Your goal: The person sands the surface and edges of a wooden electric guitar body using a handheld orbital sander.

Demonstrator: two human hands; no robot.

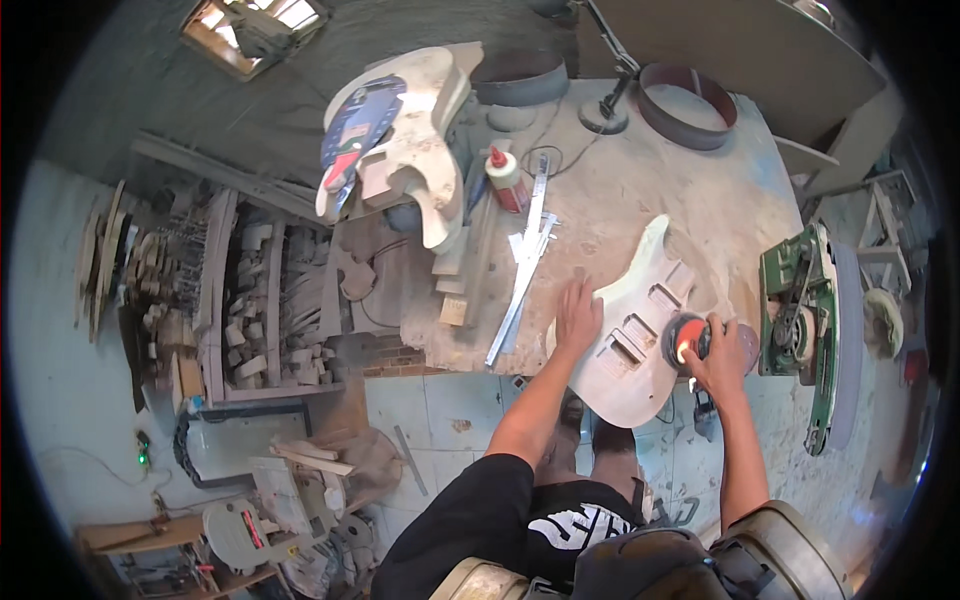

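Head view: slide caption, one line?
Left hand rests on a pale guitar body; right hand holds a round red-and-black tool at its right edge.

Lighting in here's a mixed bag. The small wood-framed window (pixel 255 32) at top left is blown out, while the dull grey wall (pixel 400 25) around it sits dim. Soft light covers the dusty tan tabletop (pixel 600 180), with glare off the long silver metal ruler (pixel 523 270). My round red-and-black sander (pixel 680 338) shows a hot yellow-orange spot. Fisheye bends the edges, corners go black, outer stuff's mushy.
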